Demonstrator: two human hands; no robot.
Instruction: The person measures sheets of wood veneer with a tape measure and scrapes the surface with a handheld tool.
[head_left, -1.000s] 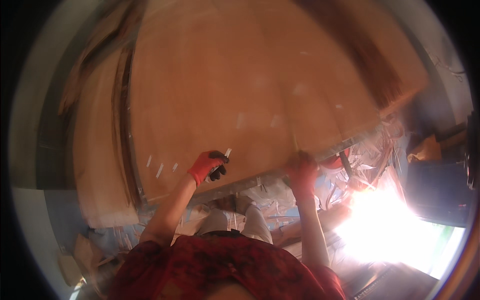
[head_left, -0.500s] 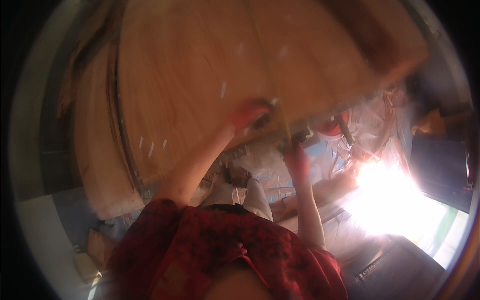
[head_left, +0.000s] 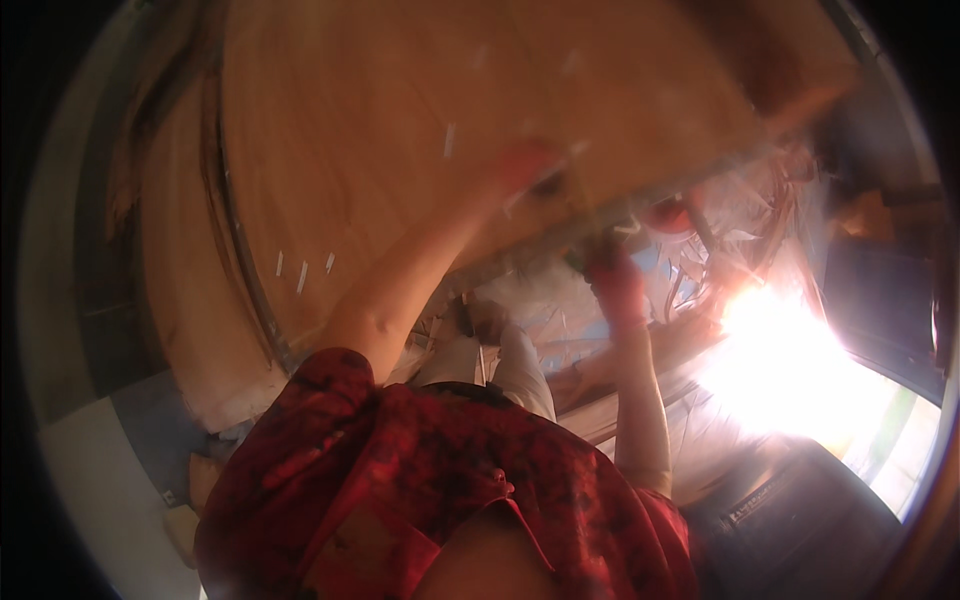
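A large light-brown wooden board [head_left: 340, 150] spreads out in front of me, with several short white marks on its face. My left hand [head_left: 530, 168] reaches over the board near its near edge. Motion smears its fingers, and a small dark patch shows beside them; whether it holds anything I cannot tell. Just off the near edge, my right hand [head_left: 618, 280] is closed around what looks like a tape measure [head_left: 577, 260], dark with a green tint and mostly covered by the fingers.
A narrower wooden panel [head_left: 175, 270] lies along the left side of the board. Below the board's right edge are a red round thing [head_left: 670, 215] and crumpled sheeting. Strong glare [head_left: 780, 370] washes out the right. A dark case [head_left: 800, 520] stands at lower right.
My left hand has moved farther over the board and a little right. My right hand has shifted slightly right and up. The yellow strip running from it across the board is now barely visible.
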